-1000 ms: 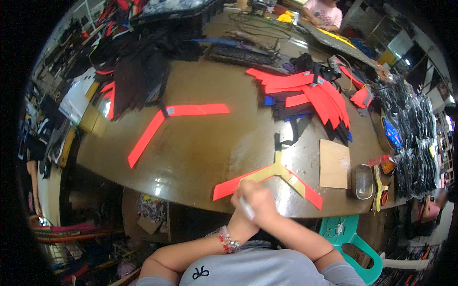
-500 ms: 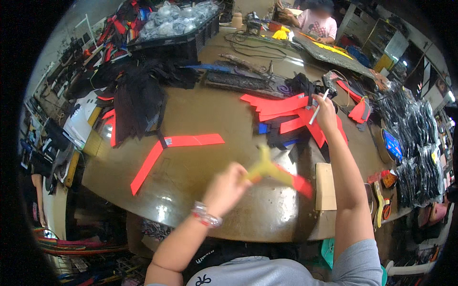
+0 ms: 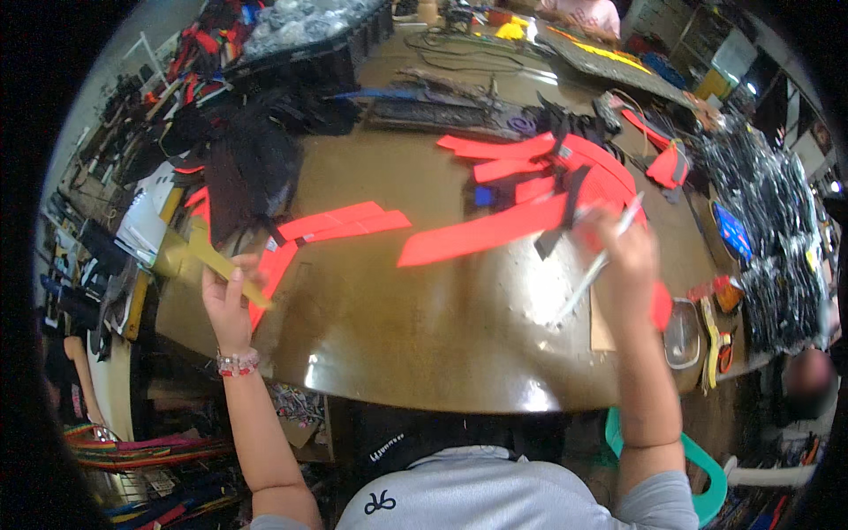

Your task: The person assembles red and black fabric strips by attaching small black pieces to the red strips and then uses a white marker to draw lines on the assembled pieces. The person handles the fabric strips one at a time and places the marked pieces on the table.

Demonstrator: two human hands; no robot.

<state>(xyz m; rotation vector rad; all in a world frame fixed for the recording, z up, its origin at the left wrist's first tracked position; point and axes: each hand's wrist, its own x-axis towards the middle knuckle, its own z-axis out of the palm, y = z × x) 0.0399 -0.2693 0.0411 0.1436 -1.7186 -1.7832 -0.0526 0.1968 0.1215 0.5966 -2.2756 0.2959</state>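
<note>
My left hand (image 3: 228,296) is closed around a flat yellow template (image 3: 221,263), over the left side of the table. Directly beside it lie overlapping neon orange-red V-shaped strips (image 3: 331,223) with a small label and black webbing. Toward the right, my right hand (image 3: 629,256), blurred, pinches a slim white pen (image 3: 583,291) together with another orange-red strip piece (image 3: 481,231). That piece has a black band (image 3: 572,208) across it and hangs in front of a pile of similar orange-red strips (image 3: 609,168).
Black fabric pieces (image 3: 252,177) heap at the left. A tan board (image 3: 602,322), a clear oval dish (image 3: 682,334) and orange-handled scissors (image 3: 725,353) lie near the right edge. Plastic-wrapped black items (image 3: 768,247) stack at far right. Another person (image 3: 587,16) sits across the table.
My left hand has carried the yellow template leftward, and a second orange-red piece now overlaps the one there. My right hand has come nearer, bringing a strip piece away from the pile.
</note>
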